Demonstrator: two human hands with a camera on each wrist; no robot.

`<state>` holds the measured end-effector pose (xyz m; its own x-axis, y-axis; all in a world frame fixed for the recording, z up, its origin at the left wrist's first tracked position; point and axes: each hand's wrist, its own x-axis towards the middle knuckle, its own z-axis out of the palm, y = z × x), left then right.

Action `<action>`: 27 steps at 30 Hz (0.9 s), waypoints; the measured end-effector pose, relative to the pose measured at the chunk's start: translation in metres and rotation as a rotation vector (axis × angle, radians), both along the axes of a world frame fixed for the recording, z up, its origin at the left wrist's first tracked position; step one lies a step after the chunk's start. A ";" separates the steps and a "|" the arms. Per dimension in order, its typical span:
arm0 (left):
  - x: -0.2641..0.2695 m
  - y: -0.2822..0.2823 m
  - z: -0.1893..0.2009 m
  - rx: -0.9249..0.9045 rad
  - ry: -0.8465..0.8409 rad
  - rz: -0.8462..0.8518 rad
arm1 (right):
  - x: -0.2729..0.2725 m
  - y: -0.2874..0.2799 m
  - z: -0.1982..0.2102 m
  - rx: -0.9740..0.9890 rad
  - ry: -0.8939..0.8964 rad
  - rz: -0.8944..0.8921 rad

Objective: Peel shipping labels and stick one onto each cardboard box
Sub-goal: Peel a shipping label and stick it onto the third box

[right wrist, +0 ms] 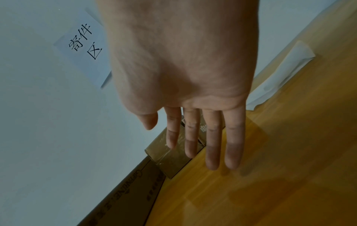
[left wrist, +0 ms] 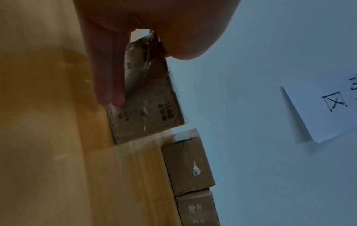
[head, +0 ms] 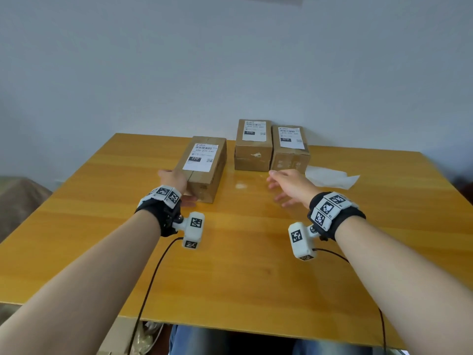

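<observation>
Three brown cardboard boxes stand at the back of the wooden table (head: 230, 265), each with a white shipping label on top. The left box (head: 204, 175) carries a label (head: 201, 157) marked 220. My left hand (head: 174, 179) holds its near left corner; in the left wrist view the left hand (left wrist: 146, 68) has fingers (left wrist: 110, 79) along one side of the box (left wrist: 150, 107) and the thumb on the other. The middle box (head: 253, 149) and right box (head: 290, 155) stand side by side. My right hand (head: 286, 185) hovers in front of them with straight, spread fingers (right wrist: 212, 145), holding nothing.
White backing paper (head: 330, 176) lies crumpled to the right of the boxes, also in the right wrist view as backing paper (right wrist: 286, 73). A paper sign (right wrist: 83, 42) hangs on the wall behind. Cables run from both wrist cameras over the table's near edge.
</observation>
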<state>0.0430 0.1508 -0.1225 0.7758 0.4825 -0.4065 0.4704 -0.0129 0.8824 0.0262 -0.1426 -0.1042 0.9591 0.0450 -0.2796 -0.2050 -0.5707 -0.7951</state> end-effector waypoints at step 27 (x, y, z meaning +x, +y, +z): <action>0.102 -0.066 -0.016 0.268 -0.041 -0.042 | 0.066 -0.110 -0.018 -0.236 -0.006 -0.355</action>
<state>0.1446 0.0844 -0.1384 0.8108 0.5355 -0.2364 0.4281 -0.2670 0.8634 0.0920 -0.2526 -0.1217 0.9053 -0.3527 -0.2367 -0.4170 -0.6321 -0.6531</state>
